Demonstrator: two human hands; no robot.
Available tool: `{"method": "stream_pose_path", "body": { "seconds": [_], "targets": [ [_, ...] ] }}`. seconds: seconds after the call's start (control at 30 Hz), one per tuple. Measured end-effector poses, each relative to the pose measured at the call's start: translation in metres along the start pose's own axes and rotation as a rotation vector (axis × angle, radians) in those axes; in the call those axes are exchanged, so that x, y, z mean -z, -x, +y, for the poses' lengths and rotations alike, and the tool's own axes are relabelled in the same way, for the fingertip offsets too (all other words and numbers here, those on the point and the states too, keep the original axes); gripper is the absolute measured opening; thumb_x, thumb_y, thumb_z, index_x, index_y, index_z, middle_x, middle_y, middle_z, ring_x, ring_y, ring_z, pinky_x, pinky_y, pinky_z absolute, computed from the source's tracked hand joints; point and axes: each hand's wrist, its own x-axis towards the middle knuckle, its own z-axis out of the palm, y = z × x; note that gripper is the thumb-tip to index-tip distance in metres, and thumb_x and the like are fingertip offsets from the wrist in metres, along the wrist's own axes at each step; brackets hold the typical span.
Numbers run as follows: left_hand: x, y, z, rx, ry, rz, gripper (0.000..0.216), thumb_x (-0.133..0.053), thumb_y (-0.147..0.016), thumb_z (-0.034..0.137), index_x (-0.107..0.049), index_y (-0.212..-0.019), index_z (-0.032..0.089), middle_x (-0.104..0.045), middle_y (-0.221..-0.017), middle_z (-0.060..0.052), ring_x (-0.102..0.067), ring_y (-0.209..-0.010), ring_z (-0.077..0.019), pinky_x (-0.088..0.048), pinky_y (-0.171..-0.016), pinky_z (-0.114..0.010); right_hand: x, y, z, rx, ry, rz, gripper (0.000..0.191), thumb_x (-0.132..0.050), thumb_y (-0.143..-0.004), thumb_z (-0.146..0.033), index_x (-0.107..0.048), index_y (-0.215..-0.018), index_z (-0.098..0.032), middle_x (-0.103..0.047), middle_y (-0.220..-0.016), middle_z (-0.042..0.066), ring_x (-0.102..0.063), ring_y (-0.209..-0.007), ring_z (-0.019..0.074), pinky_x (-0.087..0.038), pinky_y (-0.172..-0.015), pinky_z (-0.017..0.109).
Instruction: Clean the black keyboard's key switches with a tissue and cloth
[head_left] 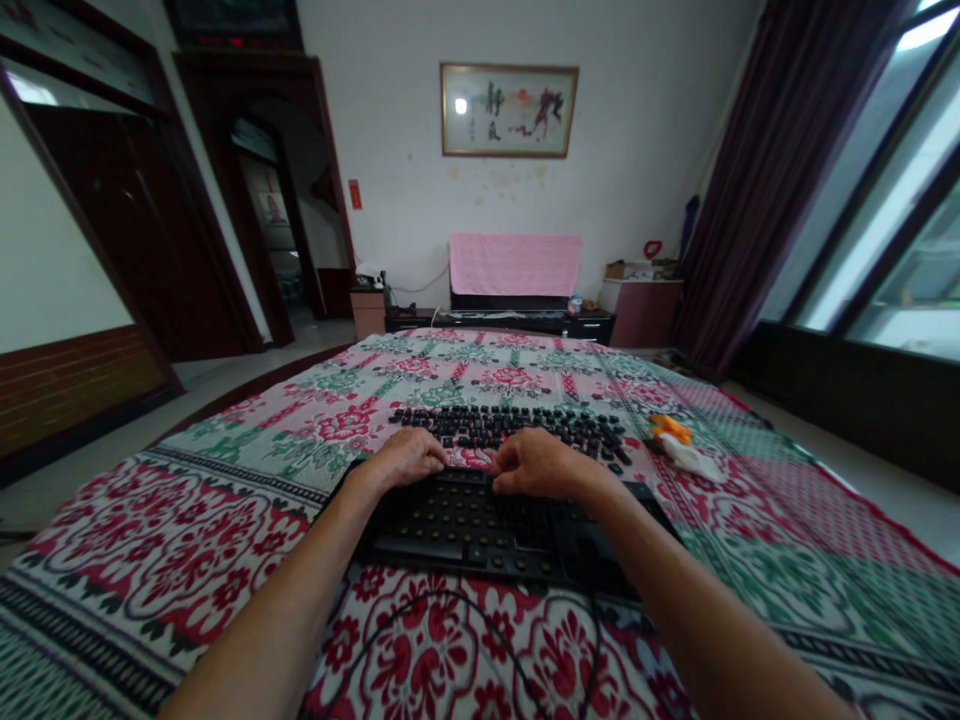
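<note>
In the head view a black keyboard (450, 535) lies before me, many of its key positions bare and showing small yellowish dots. Loose black keycaps (592, 428) are spread in rough rows just beyond its far edge. My left hand (411, 455) is over the far edge, left of the middle, fingers curled together close to the keycaps. Over the far edge right of it is my right hand (536, 462), its fingers bent and pinched low at the keyboard. Whatever either hand's fingertips hold is too small or hidden to make out.
A patterned red, green and white cloth (187, 540) covers the surface. Right of the keycaps lie an orange item (670, 430) and a crumpled white one (694, 460). A black cable (480, 608) loops on my side of the keyboard. A pink-draped object (516, 265) stands at the far wall.
</note>
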Motion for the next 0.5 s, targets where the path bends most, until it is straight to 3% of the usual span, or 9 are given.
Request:
{"method": "stream_pose_path", "body": {
  "seconds": [0.27, 0.5],
  "targets": [
    [-0.005, -0.002, -0.006, 0.010, 0.045, 0.005, 0.025, -0.049, -0.068, 0.025, -0.067, -0.085, 0.024, -0.066, -0.082, 0.002, -0.056, -0.075, -0.0112, -0.037, -0.066, -0.016, -0.011, 0.033, -0.006, 0.113, -0.061, -0.227, 0.024, -0.054, -0.062, -0.029, -0.064, -0.078, -0.016, -0.059, -0.064, -0.002, -0.048, -0.053, 0.0070, -0.032, -0.045, 0.015],
    [-0.003, 0.000, -0.004, -0.005, 0.057, 0.015, 0.025, -0.049, -0.067, 0.024, -0.067, -0.084, 0.023, -0.066, -0.081, 0.002, -0.057, -0.075, -0.0115, -0.037, -0.066, -0.016, -0.015, 0.040, -0.019, 0.097, 0.015, -0.227, 0.023, -0.052, -0.061, -0.029, -0.064, -0.077, -0.017, -0.062, -0.065, -0.001, -0.050, -0.052, 0.0081, -0.032, -0.044, 0.015]
  ]
}}
